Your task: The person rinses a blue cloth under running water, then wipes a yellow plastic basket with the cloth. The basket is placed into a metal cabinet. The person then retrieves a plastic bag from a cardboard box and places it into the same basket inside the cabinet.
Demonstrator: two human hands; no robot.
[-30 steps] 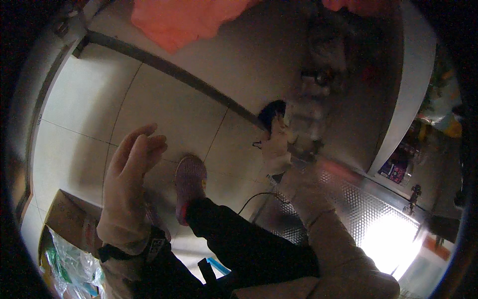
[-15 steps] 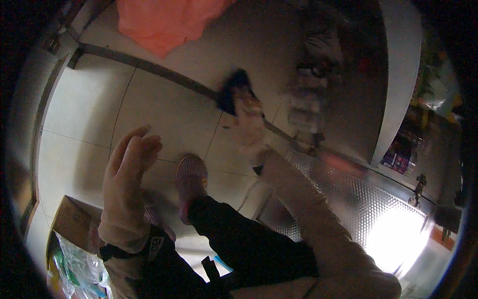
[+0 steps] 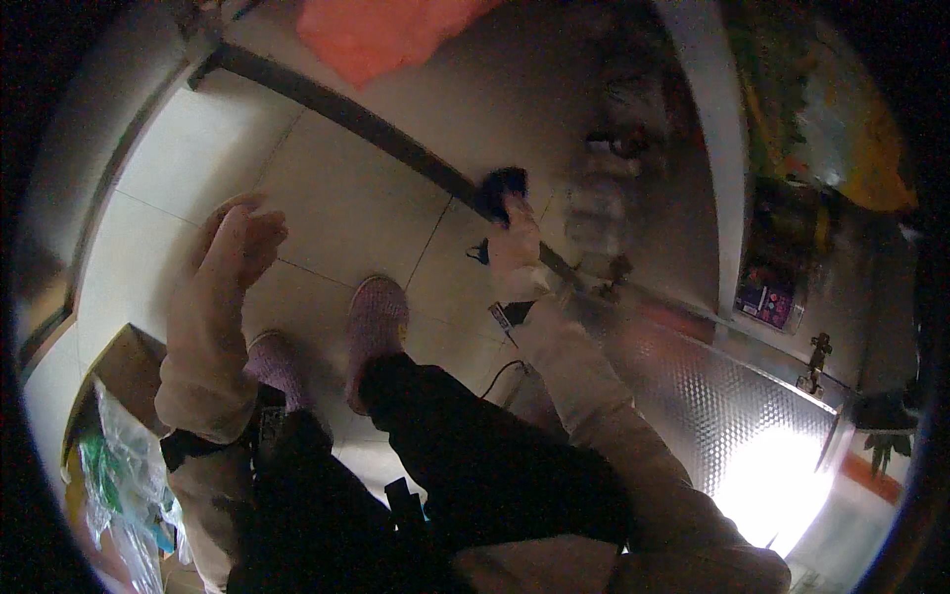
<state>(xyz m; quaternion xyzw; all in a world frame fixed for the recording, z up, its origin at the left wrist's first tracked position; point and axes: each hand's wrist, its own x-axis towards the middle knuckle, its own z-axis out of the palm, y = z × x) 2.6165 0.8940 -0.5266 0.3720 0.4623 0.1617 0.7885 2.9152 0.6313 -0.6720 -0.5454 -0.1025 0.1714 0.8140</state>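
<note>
My right hand reaches out low over the dark rail that crosses the tiled floor. Its fingers are closed on a dark blue cloth, bunched at the fingertips. A small dark loop shows beside the wrist; whether it belongs to the cloth I cannot tell. Out to the left, my left hand hovers with loosely bent fingers and holds nothing. It is slightly blurred. Both forearms wear light brown sleeves.
A cardboard box with clear plastic bags stands at lower left. Orange-red fabric hangs at the top. To the right is a textured translucent panel with a bright glare. My feet in pink slippers stand on the tiles.
The whole view has shifted. My right hand, still gripping the cloth, has shifted right along the rail. My left hand has swung outward to the left and farther forward.
</note>
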